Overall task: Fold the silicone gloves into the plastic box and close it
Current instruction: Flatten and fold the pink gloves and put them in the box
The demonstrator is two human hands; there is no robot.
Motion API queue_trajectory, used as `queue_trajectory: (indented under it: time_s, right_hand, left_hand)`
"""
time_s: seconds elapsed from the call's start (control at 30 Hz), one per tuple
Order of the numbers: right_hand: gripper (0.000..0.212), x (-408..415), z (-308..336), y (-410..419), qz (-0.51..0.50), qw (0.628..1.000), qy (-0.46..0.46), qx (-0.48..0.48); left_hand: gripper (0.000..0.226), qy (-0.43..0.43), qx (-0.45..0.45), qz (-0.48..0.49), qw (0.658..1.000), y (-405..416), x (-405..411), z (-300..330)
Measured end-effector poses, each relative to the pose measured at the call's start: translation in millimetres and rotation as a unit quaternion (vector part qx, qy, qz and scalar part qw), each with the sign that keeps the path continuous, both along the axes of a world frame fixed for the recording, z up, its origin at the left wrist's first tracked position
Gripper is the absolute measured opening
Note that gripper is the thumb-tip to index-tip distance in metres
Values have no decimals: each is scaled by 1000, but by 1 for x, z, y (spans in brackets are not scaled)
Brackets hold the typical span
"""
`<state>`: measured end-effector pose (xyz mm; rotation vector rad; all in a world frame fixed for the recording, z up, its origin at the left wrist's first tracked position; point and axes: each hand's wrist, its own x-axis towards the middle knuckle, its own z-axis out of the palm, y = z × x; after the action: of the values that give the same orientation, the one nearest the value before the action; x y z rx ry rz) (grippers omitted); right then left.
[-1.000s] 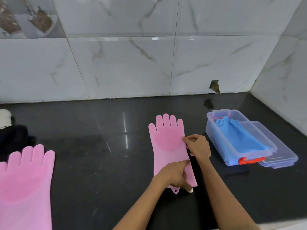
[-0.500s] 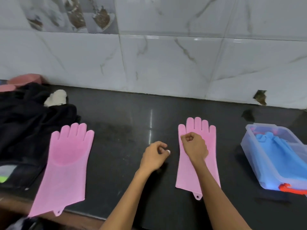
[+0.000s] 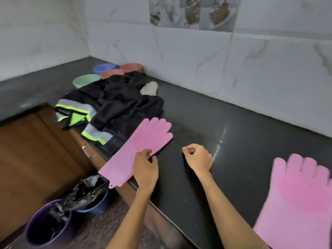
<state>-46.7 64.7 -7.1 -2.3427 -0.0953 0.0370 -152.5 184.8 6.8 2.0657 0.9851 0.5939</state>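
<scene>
Head view, two pink gloves (image 3: 143,150) (image 3: 298,203), four bowls (image 3: 86,80), left hand (image 3: 145,168) pinching one glove, right hand (image 3: 198,157) fisted empty.

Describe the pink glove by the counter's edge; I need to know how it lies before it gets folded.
The pink glove looks like matte silicone, with a rounder textured patch on the palm. It lies flat and unfolded on the dark counter, fingers pointing toward the wall, cuff overhanging the counter edge, a small hanging tab at the cuff corner. Its finger end lies beside the black clothing; whether they touch is unclear. The left hand pinches its side edge.
</scene>
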Motion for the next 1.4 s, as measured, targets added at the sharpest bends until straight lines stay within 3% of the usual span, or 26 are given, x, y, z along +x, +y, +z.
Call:
queue_trajectory:
  time_s: [0.17,0.27,0.4,0.63,1.07,1.4]
  right_hand:
    - [35,-9,-8,58,69,997,-16,17]
    - [34,-10,-8,71,47,998,-27,9]
    - [28,-9,-10,72,21,999,-40,6]
    - [35,-2,-10,59,14,996,-2,83]
    - [25,31,-1,-70,-130,991,25,17]
    - [19,25,16,-157,-215,975,41,30]
  left_hand:
    - [33,133,165,8,977,15,-14,-4]
    - [32,196,192,-19,961,19,-17,-9]
    - [29,216,205,-41,954,18,-14,-11]
    - [28,215,212,-82,950,1,1,-5]
    - [27,207,237,-280,907,-105,45,-2]
    - [23,166,230,-373,883,-184,59,4]
